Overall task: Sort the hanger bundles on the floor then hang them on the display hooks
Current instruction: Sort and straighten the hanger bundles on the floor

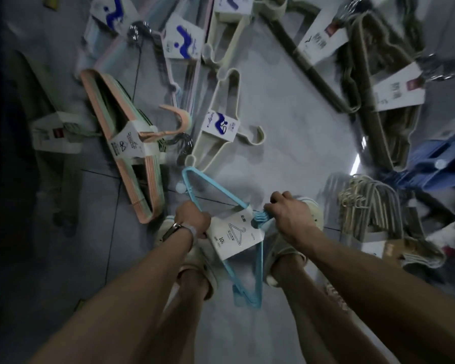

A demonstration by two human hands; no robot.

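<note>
Head view: blue hanger bundle (pixel 246 298) held up over the grey tiled floor (pixel 286 132), above the sandalled feet (pixel 195 261), white paper label (pixel 237 237) facing up. Round one arm of it, beside the label, left hand (pixel 192 219) curled tight; on the bunched hooks (pixel 260 218) (blue too), right hand (pixel 292 216) with fingers clamped. Lying farther off on the floor: peach bundle (pixel 121 143), cream bundle (pixel 221 127), olive bundles (pixel 378 88).

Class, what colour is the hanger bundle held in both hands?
The hanger bundle is light blue, with a white label; the head view shows it best.
</note>
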